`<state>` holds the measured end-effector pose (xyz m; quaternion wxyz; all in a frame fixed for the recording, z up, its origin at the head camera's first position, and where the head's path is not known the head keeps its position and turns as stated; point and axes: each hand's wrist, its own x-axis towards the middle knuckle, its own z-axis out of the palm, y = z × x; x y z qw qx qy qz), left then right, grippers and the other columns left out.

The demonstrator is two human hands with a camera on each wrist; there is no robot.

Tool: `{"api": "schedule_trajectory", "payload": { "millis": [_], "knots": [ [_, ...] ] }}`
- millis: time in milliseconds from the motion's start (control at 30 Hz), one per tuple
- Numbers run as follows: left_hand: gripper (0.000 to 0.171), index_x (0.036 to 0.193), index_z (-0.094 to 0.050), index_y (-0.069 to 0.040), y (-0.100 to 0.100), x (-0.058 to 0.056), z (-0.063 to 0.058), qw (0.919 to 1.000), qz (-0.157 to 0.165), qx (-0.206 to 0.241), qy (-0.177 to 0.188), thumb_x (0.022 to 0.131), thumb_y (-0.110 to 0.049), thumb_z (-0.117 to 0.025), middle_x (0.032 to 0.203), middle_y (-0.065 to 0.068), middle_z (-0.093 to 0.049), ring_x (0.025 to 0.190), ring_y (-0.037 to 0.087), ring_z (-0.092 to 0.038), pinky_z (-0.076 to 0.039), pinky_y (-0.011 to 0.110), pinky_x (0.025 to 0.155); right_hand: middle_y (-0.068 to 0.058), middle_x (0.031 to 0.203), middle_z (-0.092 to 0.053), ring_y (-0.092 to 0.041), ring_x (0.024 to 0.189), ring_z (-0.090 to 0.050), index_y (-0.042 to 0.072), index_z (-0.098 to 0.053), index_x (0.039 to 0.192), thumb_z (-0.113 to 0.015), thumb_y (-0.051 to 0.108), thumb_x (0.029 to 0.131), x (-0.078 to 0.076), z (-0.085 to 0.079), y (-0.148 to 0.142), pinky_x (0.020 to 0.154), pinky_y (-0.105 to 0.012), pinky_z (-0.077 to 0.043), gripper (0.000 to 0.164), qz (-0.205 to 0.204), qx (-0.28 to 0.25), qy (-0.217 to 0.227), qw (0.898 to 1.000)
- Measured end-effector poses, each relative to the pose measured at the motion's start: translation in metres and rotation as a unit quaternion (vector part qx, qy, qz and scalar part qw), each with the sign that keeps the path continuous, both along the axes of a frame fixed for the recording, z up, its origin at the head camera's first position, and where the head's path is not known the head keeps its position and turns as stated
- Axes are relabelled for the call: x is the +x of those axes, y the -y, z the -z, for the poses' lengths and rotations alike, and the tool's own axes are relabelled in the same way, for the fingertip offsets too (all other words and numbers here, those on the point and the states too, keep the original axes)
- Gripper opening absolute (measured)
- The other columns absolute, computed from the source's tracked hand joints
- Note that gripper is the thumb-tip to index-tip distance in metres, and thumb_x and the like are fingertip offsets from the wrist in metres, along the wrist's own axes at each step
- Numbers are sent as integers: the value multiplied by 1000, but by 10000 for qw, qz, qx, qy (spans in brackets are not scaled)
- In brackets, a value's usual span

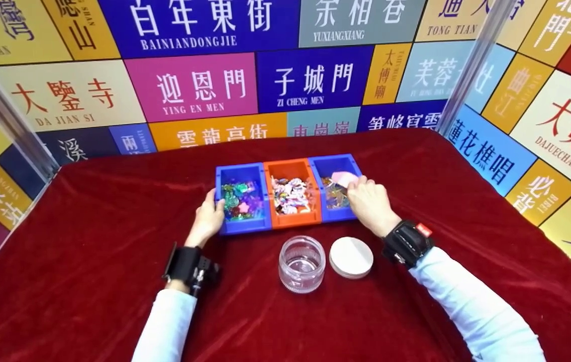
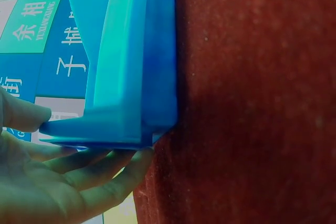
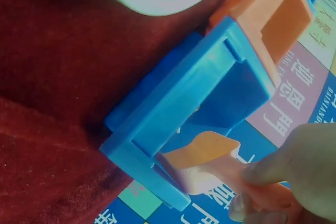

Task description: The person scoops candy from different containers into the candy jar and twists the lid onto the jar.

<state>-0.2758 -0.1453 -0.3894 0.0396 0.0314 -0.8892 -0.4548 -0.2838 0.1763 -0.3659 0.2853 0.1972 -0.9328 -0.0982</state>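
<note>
Three joined bins stand in a row: a blue bin (image 1: 245, 228) at left, an orange bin (image 1: 296, 220) in the middle and another blue bin (image 1: 340, 215) at right. My left hand (image 1: 206, 219) grips the left bin's outer side, thumb over the rim and fingers along the outer wall. Green, purple and pink sequins (image 1: 235, 195) lie in that bin; pale shiny ones (image 1: 293, 195) fill the orange one. My right hand (image 1: 373, 205) holds a pink scoop (image 1: 344, 178) by its handle, its head at the right bin, which contains gold-toned pieces (image 1: 335, 197).
In front of the bins stands an uncovered clear glass jar (image 1: 301, 269). A white lid (image 1: 351, 256) lies just right of it. Dark red cloth (image 1: 114, 241) covers the table, and panels printed with Chinese characters (image 1: 190, 85) rise behind.
</note>
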Motion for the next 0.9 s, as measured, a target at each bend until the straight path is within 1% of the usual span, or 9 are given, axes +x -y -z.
{"api": "schedule_trajectory", "payload": {
  "millis": [200,300,367,467,567,633,733,800,900],
  "knots": [
    [47,137,-24,4,-2,1,2,9999,30,-61,-96,95,-13,-36,134,27,-35,122,39,-34,-27,45,103,-19,64,-55,-33,55,-56,-5,-60,73,-52,2,77,1,-4,3,43,-42,-45,12,-176,-78,269,9995],
    [47,136,-25,4,-2,2,3,9998,6,-116,-160,94,-13,-37,132,28,-37,121,40,-36,-28,45,102,-20,65,-58,-35,58,-57,-1,-62,78,-53,3,75,1,-10,4,44,-45,-46,9,-321,-314,725,9964],
    [47,136,-25,4,-2,2,3,9998,-15,-138,-163,94,-13,-37,132,28,-37,121,40,-36,-28,45,102,-20,68,-59,-37,61,-58,0,-60,80,-54,4,75,1,-15,3,47,-47,-47,8,-257,-443,1158,9919],
    [47,137,-24,5,-2,2,2,9998,4,-125,-133,95,-12,-37,133,28,-35,122,40,-35,-27,45,102,-23,74,-60,-40,66,-58,1,-62,86,-54,6,76,-1,-22,0,52,-50,-47,13,-77,-703,1831,9805],
    [47,137,-24,4,-2,1,2,9999,13,-91,-113,95,-12,-36,134,28,-34,122,40,-34,-27,45,103,-24,78,-60,-40,70,-58,0,-62,85,-58,10,77,-4,-28,-4,56,-51,-48,14,73,-863,2287,9696],
    [47,137,-24,4,-2,2,2,9999,4,-67,-116,95,-12,-36,134,27,-35,122,40,-34,-27,45,103,-24,78,-60,-39,70,-58,1,-64,86,-58,12,78,-7,-30,-7,56,-50,-48,15,102,-1047,2492,9627],
    [47,137,-24,5,-1,2,2,9999,-8,-82,-133,95,-12,-36,134,27,-35,122,40,-34,-27,45,103,-24,77,-60,-37,69,-58,-3,-64,80,-55,10,77,-9,-31,-13,57,-49,-49,16,95,-1277,2681,9549],
    [47,137,-24,5,-1,1,2,9999,-31,-105,-132,95,-12,-36,134,27,-35,122,40,-34,-27,45,103,-25,81,-61,-36,71,-58,-5,-66,85,-50,5,77,-12,-32,-17,61,-48,-49,20,-29,-1553,2807,9471],
    [47,136,-24,6,-1,1,2,9998,-49,-152,-135,94,-11,-36,134,27,-35,122,41,-33,-27,45,103,-27,94,-62,-35,80,-57,-9,-65,97,-44,0,77,-17,-31,-25,70,-44,-48,31,-179,-2024,3084,9293]
  ]
}}
